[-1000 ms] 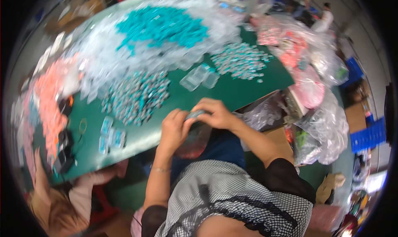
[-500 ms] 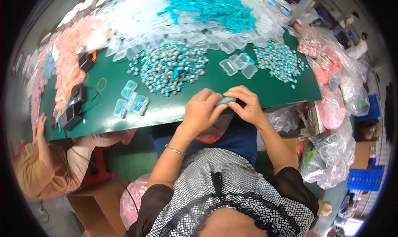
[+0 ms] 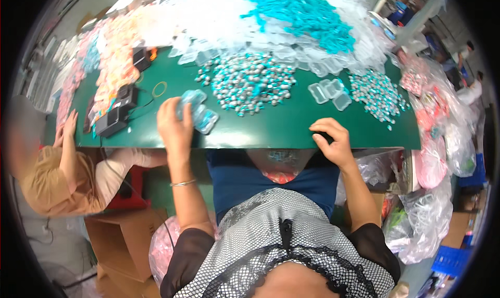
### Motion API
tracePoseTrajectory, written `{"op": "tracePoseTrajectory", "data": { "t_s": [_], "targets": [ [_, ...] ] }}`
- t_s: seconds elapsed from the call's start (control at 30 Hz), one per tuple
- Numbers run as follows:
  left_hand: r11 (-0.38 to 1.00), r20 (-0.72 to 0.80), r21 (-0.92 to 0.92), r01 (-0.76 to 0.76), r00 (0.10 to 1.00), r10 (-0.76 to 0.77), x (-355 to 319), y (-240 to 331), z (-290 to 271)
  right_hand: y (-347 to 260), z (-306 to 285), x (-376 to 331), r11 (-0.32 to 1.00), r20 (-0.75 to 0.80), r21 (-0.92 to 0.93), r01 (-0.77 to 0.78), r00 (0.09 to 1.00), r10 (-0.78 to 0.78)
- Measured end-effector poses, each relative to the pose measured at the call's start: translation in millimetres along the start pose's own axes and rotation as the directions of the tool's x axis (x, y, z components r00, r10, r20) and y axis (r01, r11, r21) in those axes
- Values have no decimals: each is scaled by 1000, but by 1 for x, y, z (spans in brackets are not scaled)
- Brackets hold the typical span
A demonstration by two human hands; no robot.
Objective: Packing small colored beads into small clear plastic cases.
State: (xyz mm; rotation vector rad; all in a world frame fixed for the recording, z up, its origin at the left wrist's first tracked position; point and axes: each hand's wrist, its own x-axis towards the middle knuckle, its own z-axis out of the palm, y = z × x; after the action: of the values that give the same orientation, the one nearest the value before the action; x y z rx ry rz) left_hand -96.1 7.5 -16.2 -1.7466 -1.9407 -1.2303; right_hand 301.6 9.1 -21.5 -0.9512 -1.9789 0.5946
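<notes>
While the right hand [image 3: 334, 141] hovers or rests at the near edge of the green bench [image 3: 271, 131] — contact is unclear — its fingers curl toward the thumb around a dark gap, and whether they hold anything I cannot tell. Farther left, the left hand [image 3: 174, 123] reaches over the bench, thumb and fingers a little apart at the left side of a cluster of clear plastic boxes [image 3: 208, 121] with teal contents; whether they grip one is hidden. Left of that hand sit black boxy devices [image 3: 112, 122], with a co-worker [image 3: 57, 181] seated beyond the bench's left end. Just beyond the cluster spreads a heap of grey-and-teal pieces [image 3: 252, 87]; to its right lie more clear boxes [image 3: 329, 93], then a smaller grey-and-teal heap [image 3: 377, 95]. Farthest back, clear plastic cases [image 3: 203, 22] are piled deep, a bright teal mound [image 3: 302, 19] on top.
</notes>
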Motion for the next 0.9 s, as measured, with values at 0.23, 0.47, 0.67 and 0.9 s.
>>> {"op": "tracePoseTrajectory", "data": {
  "t_s": [0.23,0.47,0.67,0.9],
  "targets": [
    [993,133,55,108,984,-115,8,-38,-1,-1,-10,13,994,-117,-108,15,993,-27],
    [997,-27,51,-65,997,67,4,-1,4,43,-40,22,742,-206,-664,-93,977,-62],
    [914,105,-322,-248,950,295,-14,98,20,29,-39,12,740,-117,-673,-14,989,-87],
    [907,183,-206,-367,897,404,-18,153,76,-8,-24,7,830,-49,-557,32,996,-71]
  ]
}}
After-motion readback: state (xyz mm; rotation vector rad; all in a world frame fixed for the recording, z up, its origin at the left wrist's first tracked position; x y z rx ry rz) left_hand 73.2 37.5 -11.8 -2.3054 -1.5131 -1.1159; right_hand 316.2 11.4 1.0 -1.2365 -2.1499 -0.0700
